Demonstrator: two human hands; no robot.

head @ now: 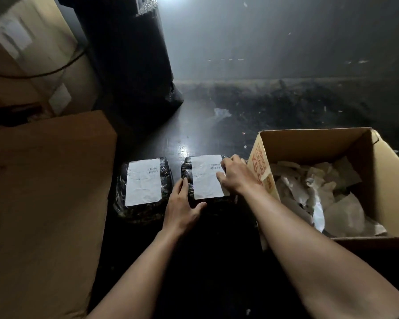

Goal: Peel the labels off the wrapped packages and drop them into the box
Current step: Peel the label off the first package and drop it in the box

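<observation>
Head view: left hand (182,209) spreads flat, pinning the right package (189,180) while right hand (234,174) fingers pick at its label (205,178) edge, open box (318,139) waiting at three o'clock

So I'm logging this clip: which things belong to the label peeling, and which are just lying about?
In the job:
- right package, its label
- left package, its label
- open box of peeled labels
- left hand, right hand

Lying about:
- closed carton
- black bag
</observation>
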